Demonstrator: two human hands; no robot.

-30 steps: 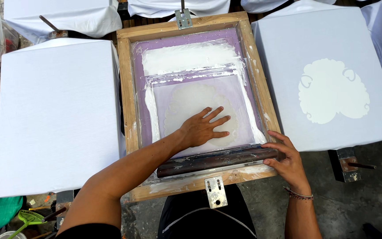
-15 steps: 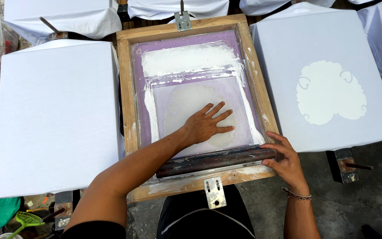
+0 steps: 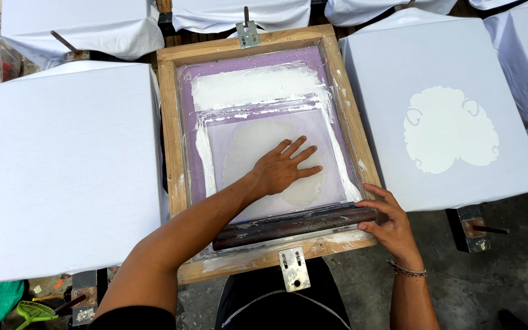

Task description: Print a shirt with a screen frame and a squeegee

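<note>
A wooden-framed printing screen (image 3: 170,140) with purple mesh lies flat in front of me. White ink (image 3: 255,85) is pooled across its far half. My left hand (image 3: 285,168) presses flat, fingers spread, on the pale cloud-shaped stencil in the mesh. A dark squeegee (image 3: 288,225) rests along the near edge of the frame. My right hand (image 3: 392,223) grips the squeegee's right end and the frame's near right corner.
A blank white shirt on a board (image 3: 74,165) lies to the left. On the right, a shirt board (image 3: 459,67) carries a white cloud-shaped print (image 3: 450,131). More white shirts sit at the back. Metal brackets (image 3: 293,269), concrete ground and a green tool (image 3: 35,311) lie near me.
My left hand has slid a little to the right and toward me across the mesh. The right hand stays on the squeegee's end.
</note>
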